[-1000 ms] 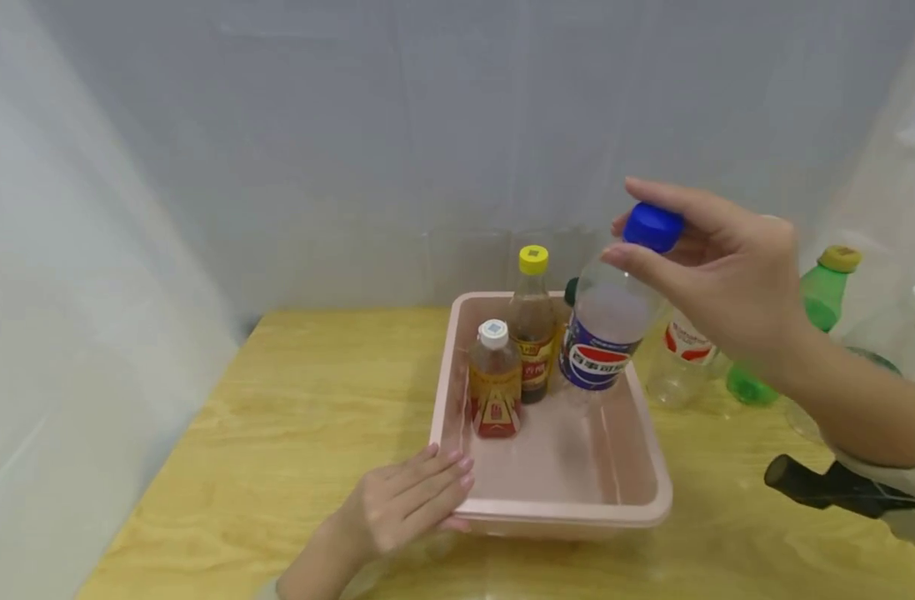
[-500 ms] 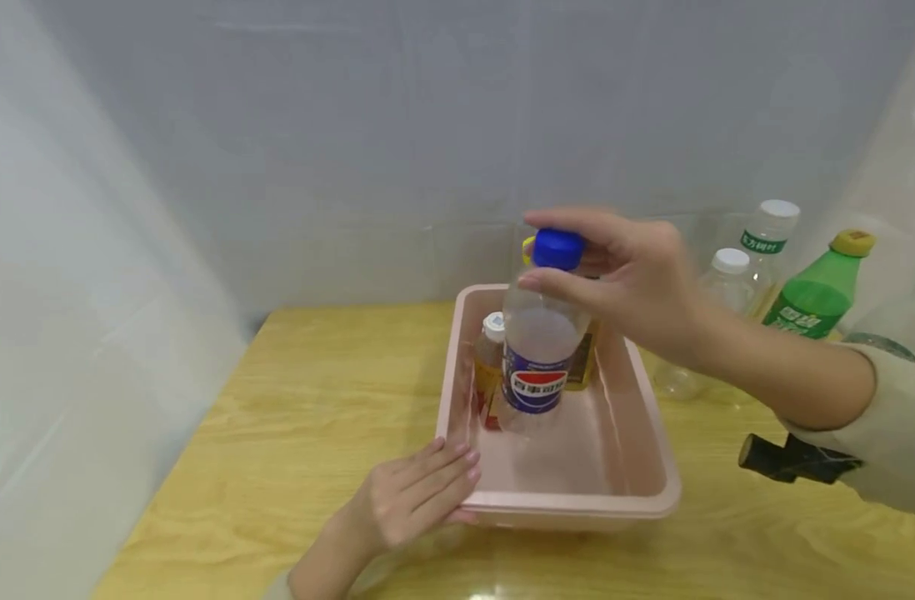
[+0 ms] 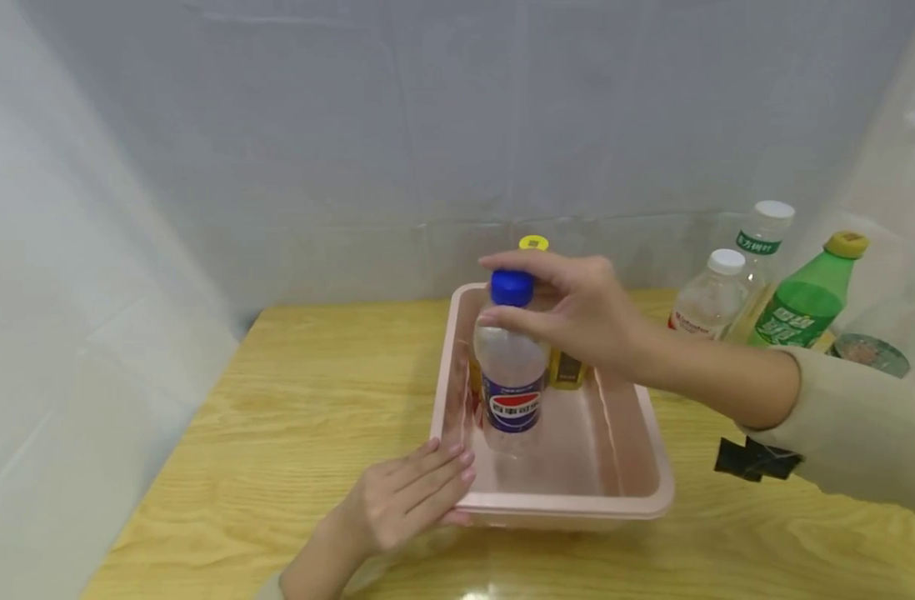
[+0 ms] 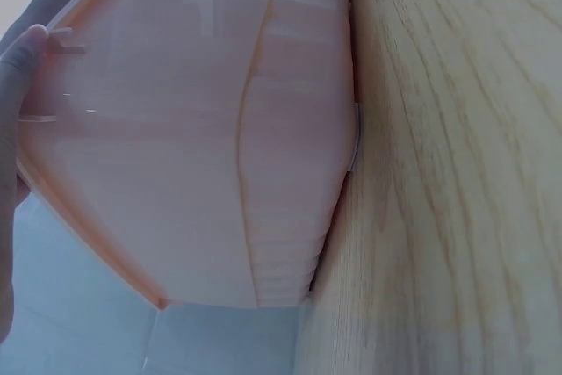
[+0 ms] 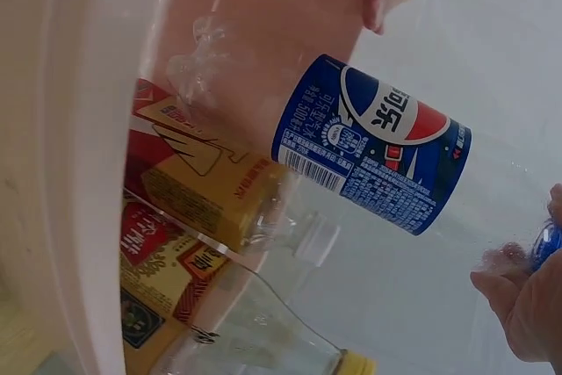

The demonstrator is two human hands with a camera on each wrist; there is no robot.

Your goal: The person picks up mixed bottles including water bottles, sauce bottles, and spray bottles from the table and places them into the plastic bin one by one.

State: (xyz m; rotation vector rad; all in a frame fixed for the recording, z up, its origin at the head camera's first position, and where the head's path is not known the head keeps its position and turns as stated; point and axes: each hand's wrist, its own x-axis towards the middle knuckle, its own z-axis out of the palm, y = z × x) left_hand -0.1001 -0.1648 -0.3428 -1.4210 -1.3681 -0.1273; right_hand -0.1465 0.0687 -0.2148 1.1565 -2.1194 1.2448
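Note:
My right hand point(image 3: 570, 308) pinches the blue cap point(image 3: 512, 288) of a clear Pepsi bottle point(image 3: 513, 407). The bottle stands nearly upright inside a pink plastic basin point(image 3: 562, 504), its base low over the basin's floor. Beside it in the right wrist view lie a white-capped bottle with a red and yellow label point(image 5: 198, 164) and a yellow-capped bottle point(image 5: 263, 331). In the head view the Pepsi bottle and right hand mostly hide these. My left hand point(image 3: 397, 500) holds the basin's near-left corner, fingers over the rim and thumb outside under it; the left wrist view shows the basin's outer wall point(image 4: 167, 129).
Right of the basin stand a white-capped bottle with a red label point(image 3: 701, 304), a bottle with a green neck band point(image 3: 765, 242), a green bottle point(image 3: 806, 300) and a large clear bottle point(image 3: 888, 329). All rest on a wooden table point(image 3: 277, 417) before a pale curtain point(image 3: 337, 150).
My right hand has carried the Pepsi bottle leftward and down into the basin, and the bottle has turned from tilted to nearly upright. The left hand stays on the basin's corner.

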